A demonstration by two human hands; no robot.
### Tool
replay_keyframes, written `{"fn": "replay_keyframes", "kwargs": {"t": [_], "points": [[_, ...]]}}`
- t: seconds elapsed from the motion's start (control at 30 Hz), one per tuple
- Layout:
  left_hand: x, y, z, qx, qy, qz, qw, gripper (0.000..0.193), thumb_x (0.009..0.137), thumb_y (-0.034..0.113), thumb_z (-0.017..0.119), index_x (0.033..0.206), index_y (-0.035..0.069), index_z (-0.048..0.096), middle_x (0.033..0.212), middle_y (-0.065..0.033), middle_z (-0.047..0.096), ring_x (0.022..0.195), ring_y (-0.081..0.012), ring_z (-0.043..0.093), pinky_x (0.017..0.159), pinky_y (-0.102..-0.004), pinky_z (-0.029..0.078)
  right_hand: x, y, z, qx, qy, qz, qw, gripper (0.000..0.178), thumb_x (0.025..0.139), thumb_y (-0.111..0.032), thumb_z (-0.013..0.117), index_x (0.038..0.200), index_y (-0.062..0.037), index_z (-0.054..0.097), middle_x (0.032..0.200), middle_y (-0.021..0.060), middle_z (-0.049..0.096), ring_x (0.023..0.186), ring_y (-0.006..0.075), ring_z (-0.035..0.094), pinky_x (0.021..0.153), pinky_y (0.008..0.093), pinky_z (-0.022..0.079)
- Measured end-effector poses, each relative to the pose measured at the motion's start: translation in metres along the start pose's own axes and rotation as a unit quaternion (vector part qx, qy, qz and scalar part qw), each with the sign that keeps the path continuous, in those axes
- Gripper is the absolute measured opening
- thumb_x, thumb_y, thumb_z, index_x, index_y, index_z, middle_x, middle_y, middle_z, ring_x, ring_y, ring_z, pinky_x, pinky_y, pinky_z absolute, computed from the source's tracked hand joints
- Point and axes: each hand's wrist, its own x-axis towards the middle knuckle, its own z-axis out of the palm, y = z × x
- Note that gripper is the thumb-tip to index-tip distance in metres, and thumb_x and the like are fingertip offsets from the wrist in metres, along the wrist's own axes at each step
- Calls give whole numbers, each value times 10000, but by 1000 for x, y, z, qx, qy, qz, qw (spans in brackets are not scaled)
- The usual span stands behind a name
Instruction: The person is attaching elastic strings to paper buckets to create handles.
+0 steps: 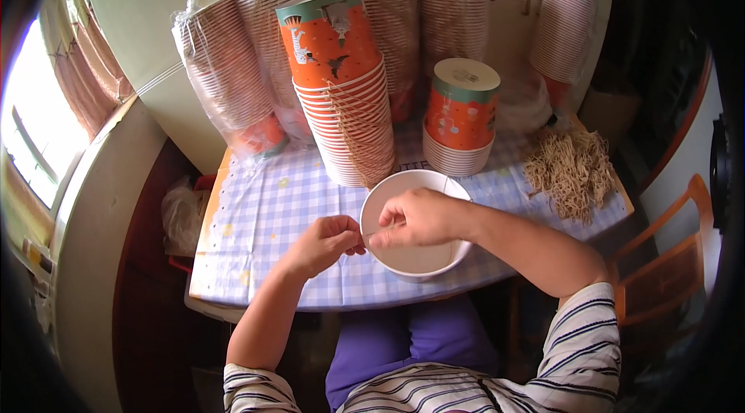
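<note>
A white-lined paper bucket (423, 264) stands at the table's near edge, its round mouth turned up toward me. My left hand (326, 245) is closed in a pinch just outside its left rim; what the fingertips hold is too small to make out. Over the bucket's mouth reaches my right hand (419, 217), its fingers pinched together inside the left wall, seemingly on a thin cord. Part of a thin cord (447, 182) shows at the bucket's far right rim.
Behind the bucket rises a tall nested stack of orange printed buckets (341, 114) with cords hanging down its side. A shorter upside-down stack (463, 114) stands to its right. A heap of tan cords (573, 174) lies far right. Plastic-wrapped bucket stacks (454, 13) line the back; a wooden chair (663, 258) is at right.
</note>
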Motion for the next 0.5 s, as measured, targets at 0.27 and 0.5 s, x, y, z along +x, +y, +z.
{"fn": "replay_keyframes", "kwargs": {"t": [0.27,0.5], "points": [[-34,-23,19,-188,-22,36,981,135,876,133,539,915,14,590,970,-97,649,934,-166,602,827,-292,447,-40,-19,9,-130,5,-103,986,435,698,-340,661,975,-4,643,894,151,644,855,293,629,776,383,491],[-29,-38,43,-238,3,140,961,92,901,86,507,875,25,570,1090,-105,604,1016,-182,570,885,-324,427,-42,-2,-20,-122,-11,-72,990,354,669,-217,656,952,-5,652,798,114,648,731,250,630,684,356,494]]}}
